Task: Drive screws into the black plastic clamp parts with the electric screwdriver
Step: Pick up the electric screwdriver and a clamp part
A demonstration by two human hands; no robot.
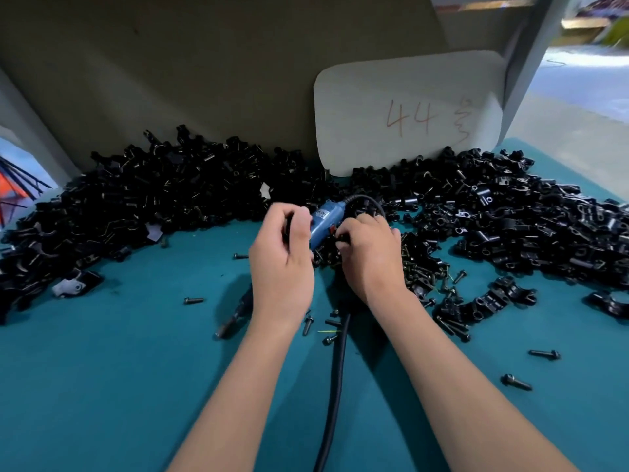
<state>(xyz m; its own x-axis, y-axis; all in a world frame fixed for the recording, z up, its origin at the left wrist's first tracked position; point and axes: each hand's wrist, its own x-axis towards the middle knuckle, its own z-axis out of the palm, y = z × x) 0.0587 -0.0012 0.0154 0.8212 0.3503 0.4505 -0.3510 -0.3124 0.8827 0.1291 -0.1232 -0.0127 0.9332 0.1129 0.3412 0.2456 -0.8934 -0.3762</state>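
Gripping blue screwdriver [321, 223], both hands [284, 253]

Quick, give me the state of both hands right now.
Left hand: fingers curled round a small black part; what it is cannot be told.
Right hand: fingers curled among the screws beside the blue screwdriver; grip unclear.

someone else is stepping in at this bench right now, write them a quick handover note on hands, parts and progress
Left hand: fingers curled around something dark beside the blue electric screwdriver; what it holds is hidden.
Right hand: fingers curled down into the screw heap, at the tool's lower end; its grip is hidden too.
Screwdriver cable runs toward the person across the teal table.
Black clamp parts: big pile left, another right. Loose screws are scattered around.
Done: cannot tell which pile is finished.
Left: keep driving screws into clamps.
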